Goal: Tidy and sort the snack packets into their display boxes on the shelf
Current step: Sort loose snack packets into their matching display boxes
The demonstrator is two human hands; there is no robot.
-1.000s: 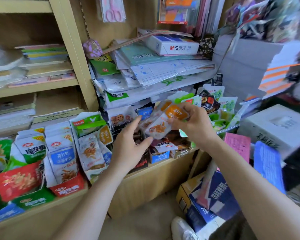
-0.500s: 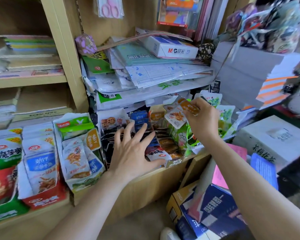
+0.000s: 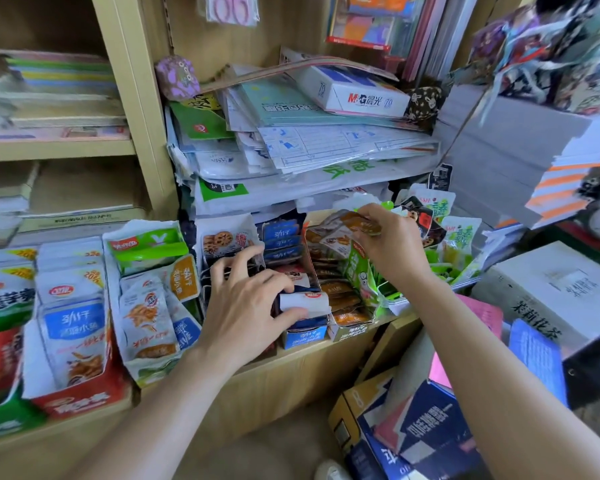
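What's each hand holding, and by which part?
Right hand pinches small orange-and-clear plastic snack packets by their orange ends. Left hand rests on packets in the blue cardboard display box, thumb against a white packet; grip unclear.

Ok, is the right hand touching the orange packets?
Touching. The head view shows the right hand pinching the orange packets above the box. The left hand grips a white packet.

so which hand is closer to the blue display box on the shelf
Left. The left hand holds the white packet at the front of the blue display box; the right hand is further back and right, pinching orange packets.
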